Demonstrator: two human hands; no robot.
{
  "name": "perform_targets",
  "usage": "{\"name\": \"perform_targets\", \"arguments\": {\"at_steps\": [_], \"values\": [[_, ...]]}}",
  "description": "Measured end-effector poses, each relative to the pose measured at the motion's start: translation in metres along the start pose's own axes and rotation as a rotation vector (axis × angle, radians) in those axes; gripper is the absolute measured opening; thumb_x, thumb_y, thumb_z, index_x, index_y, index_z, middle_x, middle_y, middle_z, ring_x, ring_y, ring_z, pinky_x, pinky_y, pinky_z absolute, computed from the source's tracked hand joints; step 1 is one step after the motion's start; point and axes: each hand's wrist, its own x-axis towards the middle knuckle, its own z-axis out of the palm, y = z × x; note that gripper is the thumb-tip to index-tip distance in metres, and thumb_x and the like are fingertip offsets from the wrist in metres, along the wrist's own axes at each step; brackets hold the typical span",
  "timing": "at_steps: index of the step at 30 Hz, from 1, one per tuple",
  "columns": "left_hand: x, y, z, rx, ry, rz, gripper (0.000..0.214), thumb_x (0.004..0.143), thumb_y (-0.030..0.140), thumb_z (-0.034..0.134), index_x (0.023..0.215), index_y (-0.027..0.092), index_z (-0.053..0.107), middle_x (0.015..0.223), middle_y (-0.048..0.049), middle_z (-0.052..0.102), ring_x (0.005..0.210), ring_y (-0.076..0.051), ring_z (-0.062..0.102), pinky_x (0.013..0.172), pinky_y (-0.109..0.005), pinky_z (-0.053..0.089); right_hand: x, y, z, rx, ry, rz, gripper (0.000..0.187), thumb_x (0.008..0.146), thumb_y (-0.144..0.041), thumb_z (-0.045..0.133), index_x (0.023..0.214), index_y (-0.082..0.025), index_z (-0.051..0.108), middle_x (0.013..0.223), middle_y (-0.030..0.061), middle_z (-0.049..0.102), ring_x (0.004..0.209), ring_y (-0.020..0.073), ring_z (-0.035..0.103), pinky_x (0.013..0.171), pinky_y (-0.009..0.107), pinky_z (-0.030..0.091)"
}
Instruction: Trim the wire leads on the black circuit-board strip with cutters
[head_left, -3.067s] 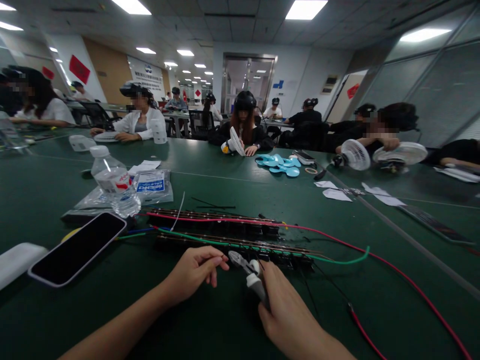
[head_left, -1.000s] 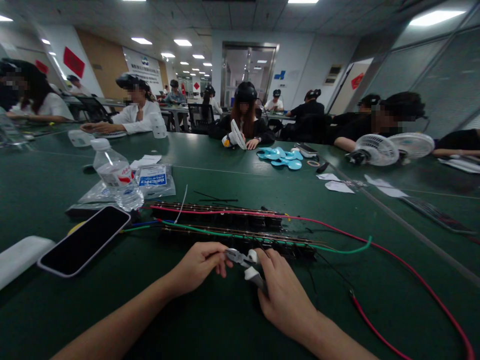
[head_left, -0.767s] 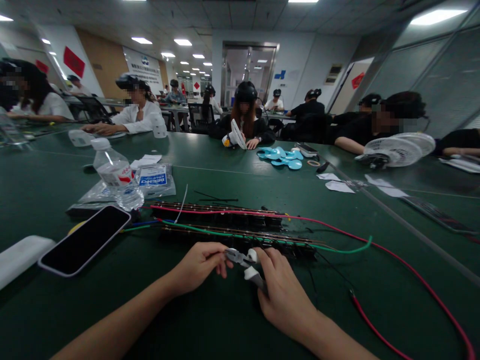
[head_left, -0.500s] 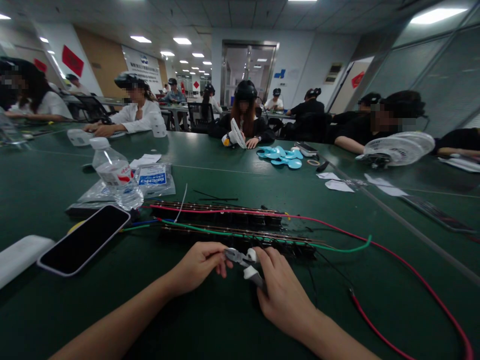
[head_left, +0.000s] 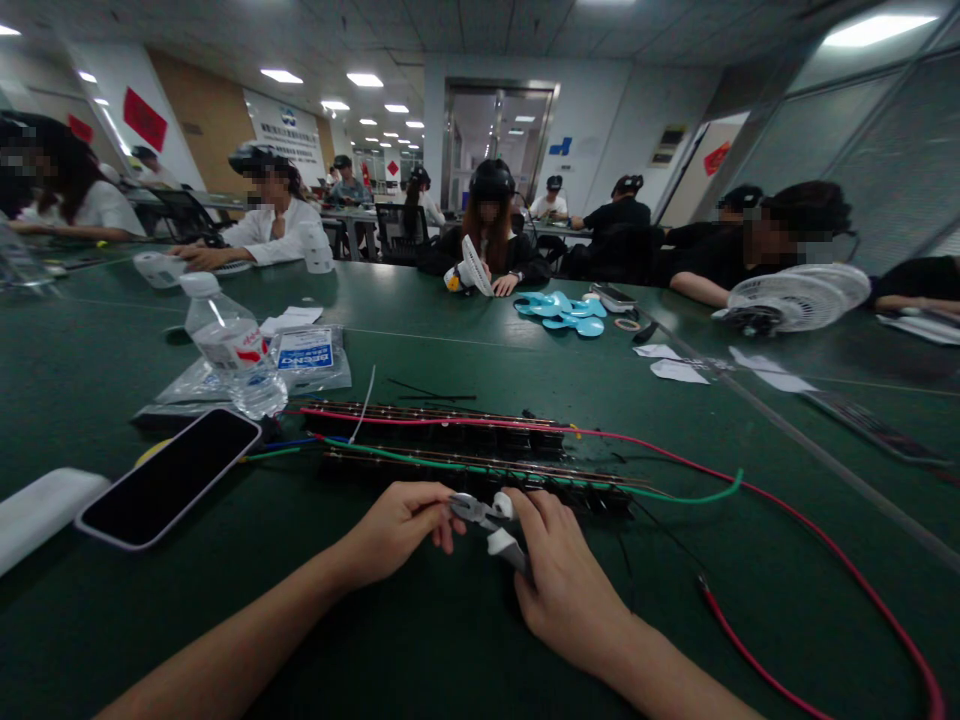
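My right hand (head_left: 562,570) is wrapped round the grey and white handles of a pair of pliers (head_left: 474,508), whose jaws point left. The handles stand somewhat apart. At the tip of the jaws, my left hand (head_left: 409,530) pinches with thumb and forefinger; whatever is between them is too small to make out. Just beyond both hands lie two long dark strips (head_left: 450,437) with rows of metal contacts. A green wire (head_left: 420,459) runs along the nearer strip and a red wire (head_left: 637,440) along the farther one.
To the left are a phone (head_left: 171,480), a white case (head_left: 45,515), a water bottle (head_left: 232,350) and a plastic packet (head_left: 307,355). Light blue fan blades (head_left: 562,312) lie farther back. A short red cable (head_left: 742,645) is at right. Several people sit round the table.
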Motion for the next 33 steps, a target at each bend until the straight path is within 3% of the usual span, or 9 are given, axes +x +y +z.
{"name": "perform_targets", "arguments": {"at_steps": [16,26,33], "values": [[0.0007,-0.0054,0.0005,0.007,0.006,-0.010,0.022,0.088,0.020,0.042,0.086,0.010,0.062,0.074,-0.0042,0.063,0.061,-0.011,0.057,0.059,-0.024,0.046,0.0000,0.0027,0.0034,-0.005,-0.002,-0.001,0.056,0.066,-0.009,0.045,0.121,-0.013,0.039,0.109,0.0135,0.048,0.096,0.0237,0.047,0.085,0.041,0.042],[-0.0003,0.0012,-0.0012,0.019,-0.013,-0.008,0.022,0.088,0.020,0.043,0.084,0.010,0.062,0.071,-0.0030,0.062,0.062,-0.011,0.057,0.059,-0.023,0.045,-0.0010,0.0058,0.0061,-0.043,-0.023,0.028,0.054,0.068,-0.017,0.048,0.122,-0.013,0.041,0.117,0.0147,0.051,0.108,0.0267,0.049,0.092,0.043,0.041],[0.0001,0.0008,-0.0012,0.063,-0.011,-0.019,0.022,0.088,0.019,0.043,0.083,0.011,0.062,0.069,-0.0029,0.062,0.061,-0.011,0.057,0.059,-0.023,0.046,-0.0002,0.0054,0.0048,-0.018,-0.025,0.036,0.049,0.068,-0.017,0.049,0.117,-0.013,0.044,0.111,0.0140,0.055,0.105,0.0249,0.051,0.090,0.041,0.043]]}}
